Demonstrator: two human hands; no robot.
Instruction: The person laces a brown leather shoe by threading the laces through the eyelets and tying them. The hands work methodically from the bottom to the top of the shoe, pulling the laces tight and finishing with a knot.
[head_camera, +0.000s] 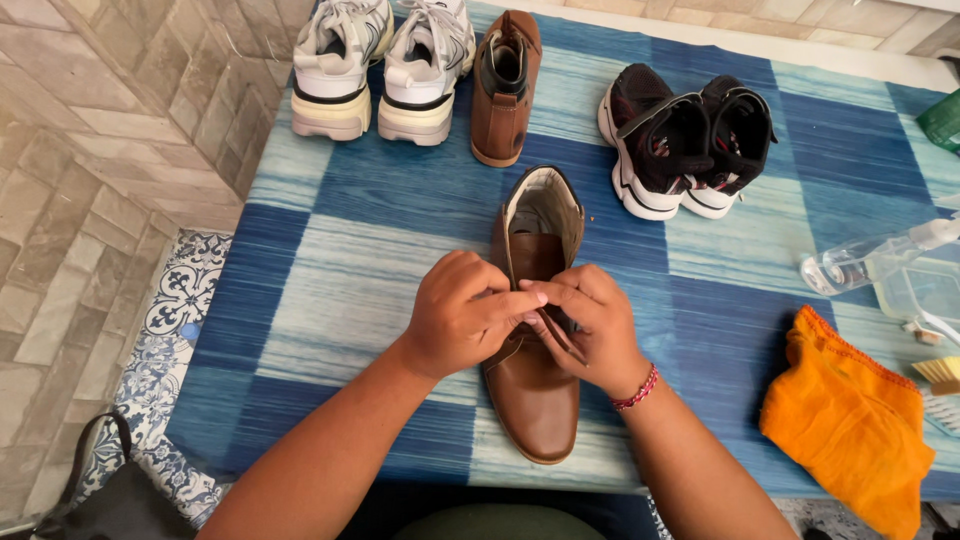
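Meeting over the brown boot lying mid-counter (toe toward the person), both hands curl inward: the left hand pinches a lace in a tight grip, the right hand grasping the lace beside it, wrists angled together.

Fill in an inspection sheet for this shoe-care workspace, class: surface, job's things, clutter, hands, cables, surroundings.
Surface: table covered with a blue and white checked cloth.
Job's things: brown leather boot, toe toward the person, brown lace at its front.
Clutter: second brown boot, white sneakers, black sneakers, orange cloth, clear spray bottle, brush.
Hands: left hand and right hand both pinch the lace.
Cables: nothing seen.
Surroundings: grey tiled floor, patterned tiles, dark bag.
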